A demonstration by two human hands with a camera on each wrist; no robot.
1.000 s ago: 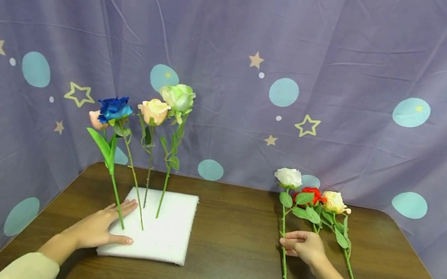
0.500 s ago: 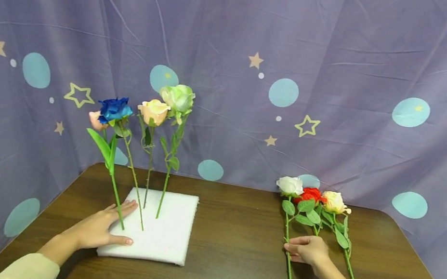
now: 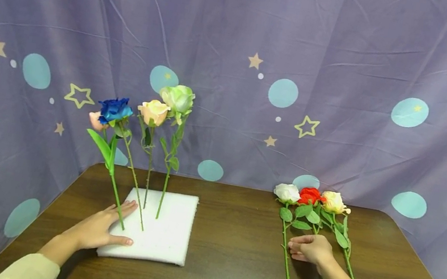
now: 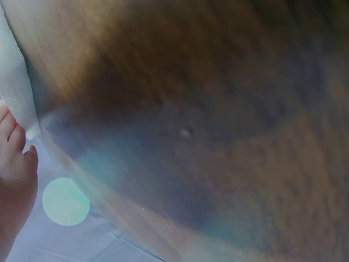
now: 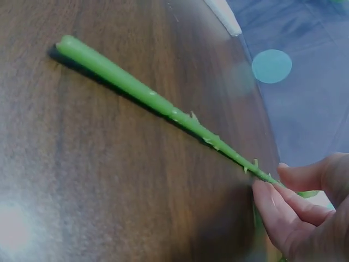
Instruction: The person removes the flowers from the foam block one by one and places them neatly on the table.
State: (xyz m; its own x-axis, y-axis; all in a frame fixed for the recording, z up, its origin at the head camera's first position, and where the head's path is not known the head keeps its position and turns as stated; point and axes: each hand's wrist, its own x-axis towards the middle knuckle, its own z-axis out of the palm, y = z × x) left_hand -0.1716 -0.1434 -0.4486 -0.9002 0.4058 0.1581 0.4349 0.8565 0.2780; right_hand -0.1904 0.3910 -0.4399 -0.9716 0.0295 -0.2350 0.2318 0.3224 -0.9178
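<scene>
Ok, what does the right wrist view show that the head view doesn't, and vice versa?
Only the right wrist view: the blunt lower end of the long, green, thorny stem, cropped from the head view.
Only the head view: the left hand, the ruffled blue rose bloom and the red rose bloom.
Both: the right hand, that stem, the brown wooden table and the purple-blue fabric curtain.
</scene>
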